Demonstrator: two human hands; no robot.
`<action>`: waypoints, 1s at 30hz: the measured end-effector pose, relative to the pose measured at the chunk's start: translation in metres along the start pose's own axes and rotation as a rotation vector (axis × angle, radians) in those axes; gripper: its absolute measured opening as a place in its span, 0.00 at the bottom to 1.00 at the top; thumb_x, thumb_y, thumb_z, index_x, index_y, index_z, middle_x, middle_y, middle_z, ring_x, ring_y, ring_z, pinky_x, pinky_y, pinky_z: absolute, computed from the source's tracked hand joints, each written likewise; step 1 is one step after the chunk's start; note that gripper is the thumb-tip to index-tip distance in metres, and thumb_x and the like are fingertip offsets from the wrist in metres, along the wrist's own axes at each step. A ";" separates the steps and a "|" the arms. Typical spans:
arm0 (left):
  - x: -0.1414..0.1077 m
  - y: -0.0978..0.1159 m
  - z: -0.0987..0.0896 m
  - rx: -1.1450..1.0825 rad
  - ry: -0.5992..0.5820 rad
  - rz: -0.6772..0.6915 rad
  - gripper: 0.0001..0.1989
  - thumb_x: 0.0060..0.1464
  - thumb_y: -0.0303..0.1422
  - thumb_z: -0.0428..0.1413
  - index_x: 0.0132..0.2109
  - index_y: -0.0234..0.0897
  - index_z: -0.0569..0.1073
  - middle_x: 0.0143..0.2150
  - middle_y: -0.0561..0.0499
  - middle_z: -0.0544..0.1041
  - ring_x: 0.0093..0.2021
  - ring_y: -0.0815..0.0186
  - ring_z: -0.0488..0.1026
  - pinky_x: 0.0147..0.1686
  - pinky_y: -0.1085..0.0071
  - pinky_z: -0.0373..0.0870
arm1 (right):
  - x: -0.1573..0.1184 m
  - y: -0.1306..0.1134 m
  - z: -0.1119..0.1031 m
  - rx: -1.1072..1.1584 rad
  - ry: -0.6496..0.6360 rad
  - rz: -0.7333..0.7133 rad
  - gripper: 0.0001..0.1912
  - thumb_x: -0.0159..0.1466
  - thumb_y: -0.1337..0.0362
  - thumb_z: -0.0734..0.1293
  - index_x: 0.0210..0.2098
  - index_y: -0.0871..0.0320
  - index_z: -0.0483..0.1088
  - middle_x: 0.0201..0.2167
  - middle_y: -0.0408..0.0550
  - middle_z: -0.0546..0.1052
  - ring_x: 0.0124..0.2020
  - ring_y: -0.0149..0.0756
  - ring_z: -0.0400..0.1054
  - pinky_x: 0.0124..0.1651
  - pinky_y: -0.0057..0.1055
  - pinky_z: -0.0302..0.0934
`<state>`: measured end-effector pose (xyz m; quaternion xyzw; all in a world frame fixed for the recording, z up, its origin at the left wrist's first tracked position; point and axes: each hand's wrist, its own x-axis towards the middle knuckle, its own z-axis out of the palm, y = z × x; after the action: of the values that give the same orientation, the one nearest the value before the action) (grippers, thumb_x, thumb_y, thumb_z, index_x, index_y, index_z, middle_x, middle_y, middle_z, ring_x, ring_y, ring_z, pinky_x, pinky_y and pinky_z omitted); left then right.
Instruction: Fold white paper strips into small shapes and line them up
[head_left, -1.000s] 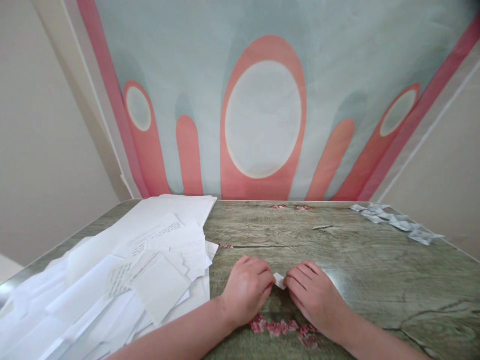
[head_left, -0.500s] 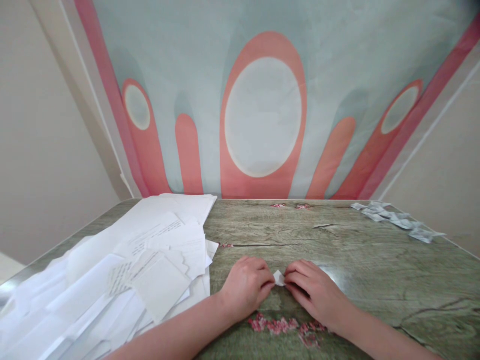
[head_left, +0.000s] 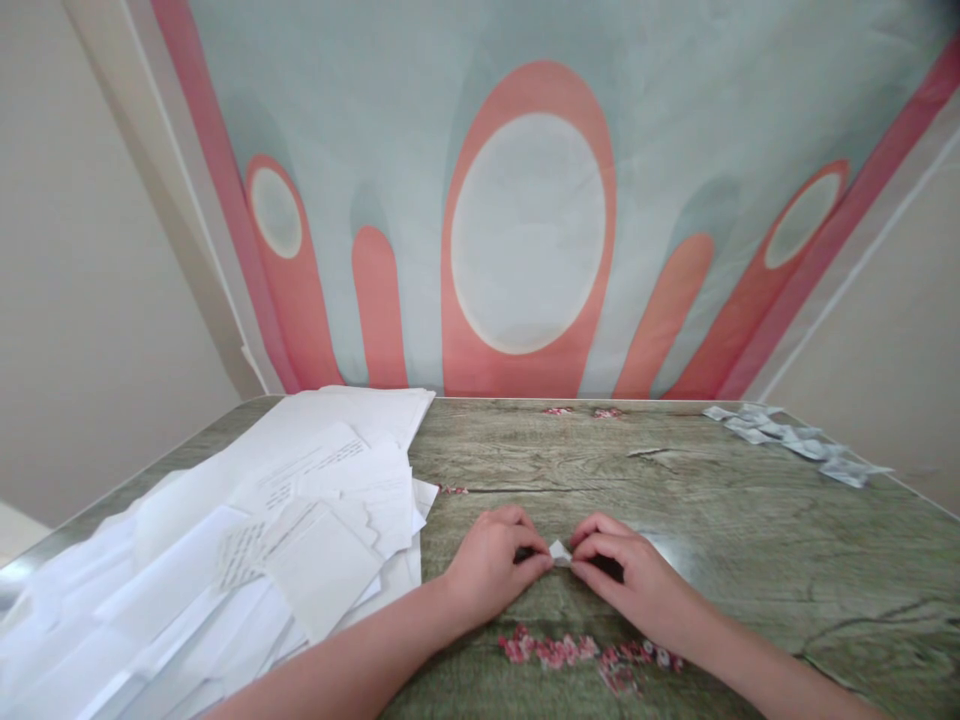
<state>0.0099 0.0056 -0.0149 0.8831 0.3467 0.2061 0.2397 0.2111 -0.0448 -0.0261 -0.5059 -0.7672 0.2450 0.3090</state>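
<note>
A small folded piece of white paper (head_left: 559, 553) lies between my two hands, low over the wood-patterned table (head_left: 540, 450). My left hand (head_left: 495, 558) pinches its left end between thumb and fingertips. On the other side, my right hand (head_left: 630, 565) pinches the right end the same way. The fingertips cover both ends of the paper, so only its peaked middle shows. To the left of my left hand spreads a large heap of loose white paper sheets (head_left: 172, 570), some with printed lines.
Several small folded paper pieces (head_left: 795, 440) lie in a cluster near the table's far right edge. Pink flower patterns (head_left: 555, 650) mark the tabletop just in front of me. Behind the table rises a wall covering with coral and grey-green shapes (head_left: 525, 380).
The fingers of both hands have arched a little, opening gaps between thumb and fingers while the tips stay on the folded paper. My right hand has shifted slightly; the heap has not moved.
</note>
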 end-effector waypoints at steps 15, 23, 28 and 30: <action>0.004 0.002 0.004 0.065 0.065 -0.153 0.05 0.50 0.36 0.58 0.29 0.41 0.76 0.33 0.54 0.71 0.40 0.63 0.66 0.42 0.65 0.56 | 0.006 0.005 0.004 -0.028 0.051 0.066 0.07 0.58 0.70 0.63 0.24 0.57 0.68 0.36 0.47 0.69 0.41 0.37 0.64 0.45 0.36 0.59; 0.005 0.003 0.004 0.089 0.064 -0.174 0.06 0.48 0.36 0.58 0.29 0.39 0.74 0.35 0.53 0.69 0.42 0.62 0.65 0.43 0.63 0.56 | 0.008 0.009 0.005 -0.103 0.085 0.095 0.07 0.56 0.68 0.65 0.21 0.57 0.68 0.36 0.47 0.69 0.41 0.38 0.65 0.45 0.38 0.57; 0.004 0.003 0.004 0.089 0.075 -0.178 0.06 0.47 0.36 0.60 0.29 0.40 0.73 0.35 0.53 0.68 0.43 0.62 0.65 0.43 0.63 0.56 | 0.008 0.011 0.006 -0.169 0.086 0.076 0.05 0.55 0.67 0.66 0.23 0.56 0.68 0.36 0.46 0.69 0.41 0.39 0.64 0.44 0.38 0.57; 0.004 0.003 0.005 0.090 0.079 -0.173 0.05 0.47 0.36 0.60 0.31 0.40 0.73 0.36 0.53 0.68 0.43 0.62 0.65 0.44 0.63 0.56 | 0.008 0.012 0.006 -0.187 0.087 0.068 0.05 0.55 0.67 0.66 0.23 0.56 0.68 0.36 0.46 0.69 0.41 0.39 0.64 0.43 0.38 0.57</action>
<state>0.0165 0.0054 -0.0162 0.8508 0.4399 0.2036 0.2029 0.2121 -0.0333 -0.0367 -0.5686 -0.7549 0.1605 0.2848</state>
